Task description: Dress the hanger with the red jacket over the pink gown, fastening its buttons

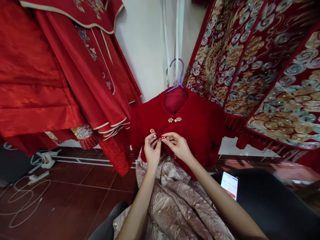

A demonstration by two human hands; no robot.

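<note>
A red velvet jacket (200,130) hangs on a purple hanger (180,75) in front of me. At its chest, a gold flower clasp (175,119) with a pearl joins the two front edges. Lower down, my left hand (152,154) and my right hand (180,146) meet, fingertips pinched on the small parts of a second clasp (160,139). Just above my left fingers, a flower ornament (152,131) shows on the velvet. Fingertips partly hide the second clasp. Shiny beige patterned fabric (172,193) lies below the jacket, under my forearms.
Red garments (85,66) hang on the left, and heavily embroidered ones (240,66) on the right. A lit phone (229,185) rests on a black seat (265,203). White cables (27,196) and a power strip (38,177) lie on the tiled floor (82,200).
</note>
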